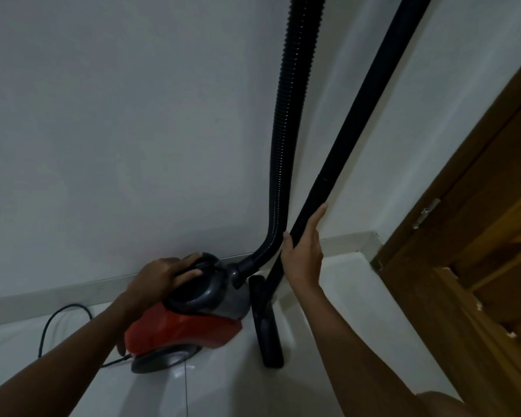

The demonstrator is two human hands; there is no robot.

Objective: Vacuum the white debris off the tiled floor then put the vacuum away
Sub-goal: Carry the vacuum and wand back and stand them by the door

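white wall (133, 115), wooden door (478, 266)

Left hand (160, 276) curls its fingers in a grip at 7 o'clock; right hand (303, 254), fingers straight, points toward 12.

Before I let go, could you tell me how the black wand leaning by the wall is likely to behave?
The wand looks rigid and straight, so it shouldn't flop. It stands tilted on a narrow floor head, steadied by the right hand, so it may tip or slide on the glossy tiles.

Glossy red plastic on the vacuum body (181, 328), ribbed black plastic along the hose (286, 139). Smooth matt black on the wand (364, 97). Shiny white tile for the floor (223, 386), varnished brown wood on the door frame (478, 236).
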